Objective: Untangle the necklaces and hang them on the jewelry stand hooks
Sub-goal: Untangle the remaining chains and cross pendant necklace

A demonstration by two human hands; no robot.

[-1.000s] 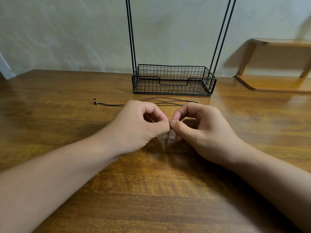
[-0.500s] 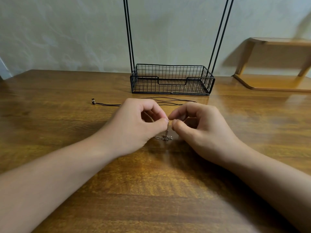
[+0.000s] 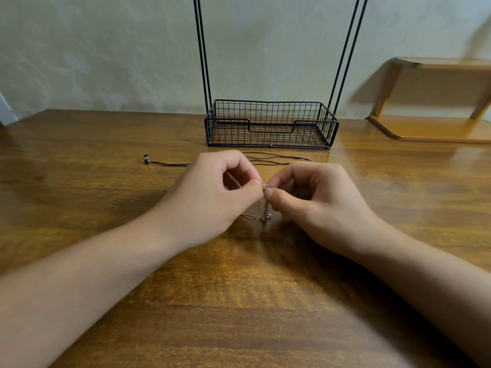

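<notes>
wooden table, left hand and right hand grips pinching silver chain mid-table, wire stand beyond

The scene is in warm, medium light, not very bright. Soft glare lies on the wooden table, strongest at the right near the wooden shelf, which throws a wide soft shadow on the wall. The forearms cast dark, diffuse shadows on the wood. The thin silver chain looks blurred. Straight lines bend at the edges from the wide-angle lens.
</notes>
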